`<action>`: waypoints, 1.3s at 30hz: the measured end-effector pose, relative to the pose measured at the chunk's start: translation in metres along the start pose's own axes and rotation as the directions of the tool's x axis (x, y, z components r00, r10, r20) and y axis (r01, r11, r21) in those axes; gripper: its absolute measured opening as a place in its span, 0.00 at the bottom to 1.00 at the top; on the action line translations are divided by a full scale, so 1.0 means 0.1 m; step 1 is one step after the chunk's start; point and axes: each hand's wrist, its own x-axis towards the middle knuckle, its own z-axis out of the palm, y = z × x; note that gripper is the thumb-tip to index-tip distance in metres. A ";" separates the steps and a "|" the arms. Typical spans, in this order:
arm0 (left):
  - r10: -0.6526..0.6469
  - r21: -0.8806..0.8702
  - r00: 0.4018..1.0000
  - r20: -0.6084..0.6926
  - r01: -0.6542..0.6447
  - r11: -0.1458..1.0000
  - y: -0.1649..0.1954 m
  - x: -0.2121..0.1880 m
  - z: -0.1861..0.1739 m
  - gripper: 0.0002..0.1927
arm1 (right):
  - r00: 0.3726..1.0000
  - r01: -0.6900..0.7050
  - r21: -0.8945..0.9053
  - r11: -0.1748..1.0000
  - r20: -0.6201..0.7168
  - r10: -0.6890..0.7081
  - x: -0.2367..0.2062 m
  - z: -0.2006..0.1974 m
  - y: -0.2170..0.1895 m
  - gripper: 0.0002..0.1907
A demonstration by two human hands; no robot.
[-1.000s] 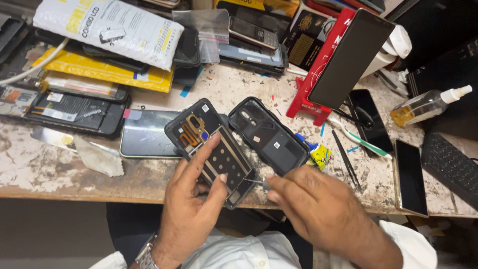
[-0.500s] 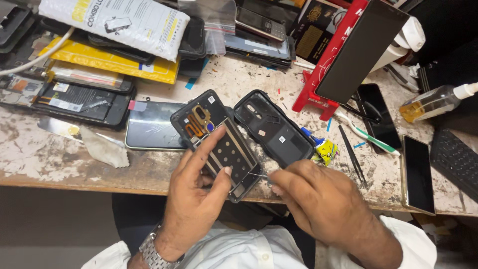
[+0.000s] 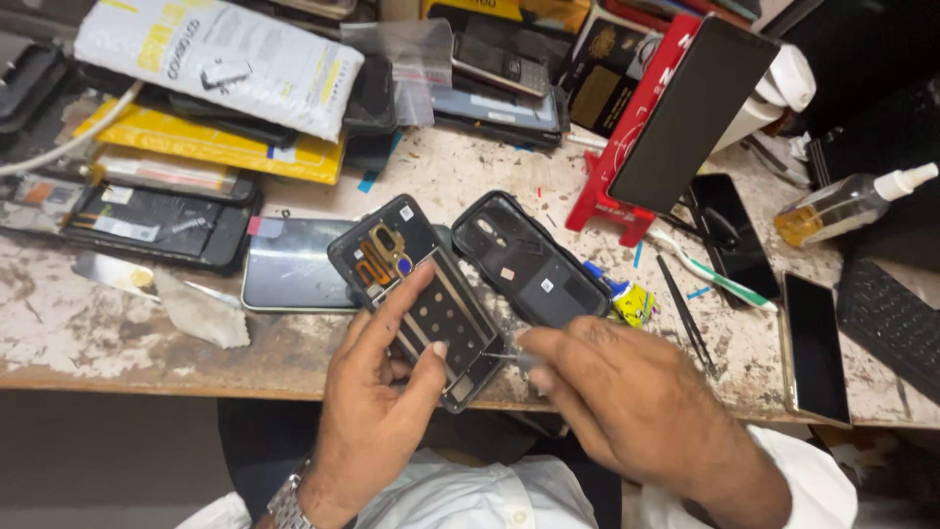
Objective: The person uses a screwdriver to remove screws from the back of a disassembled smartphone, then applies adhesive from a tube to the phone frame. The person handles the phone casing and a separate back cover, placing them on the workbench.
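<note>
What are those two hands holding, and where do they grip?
Left hand grips the opened phone frame by its lower end; right hand pinches a thin tool.

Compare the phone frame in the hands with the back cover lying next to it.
The frame is held by the left hand; the cover lies on the bench. The frame shows orange flex parts and rows of holes; the cover is a plain shell with small stickers. Both are black and phone-sized.

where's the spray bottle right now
In the head view the spray bottle lies on its side at the bench's far right, above the black keyboard and right of the red stand.
</note>
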 end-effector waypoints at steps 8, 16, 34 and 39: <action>-0.016 0.035 1.000 -0.002 0.016 0.999 0.00 0.00 0.00 0.33 | 0.980 0.190 0.096 0.977 -0.082 -0.182 0.01 0.04 -0.01 0.19; -0.056 0.014 0.998 -0.013 0.056 0.998 -0.02 -0.01 -0.01 0.33 | 0.982 0.111 0.189 0.976 -0.174 -0.078 -0.13 0.21 0.04 0.14; 0.065 -0.059 0.994 -0.084 -0.070 0.996 -0.29 -0.10 -0.02 0.27 | 0.809 -0.227 0.248 0.942 -0.491 0.324 -0.23 0.28 0.80 0.06; 0.007 -0.067 0.995 -0.096 -0.014 0.998 -0.26 -0.09 -0.01 0.26 | 0.832 -0.203 0.237 0.950 -0.470 0.295 -0.13 0.32 0.83 0.06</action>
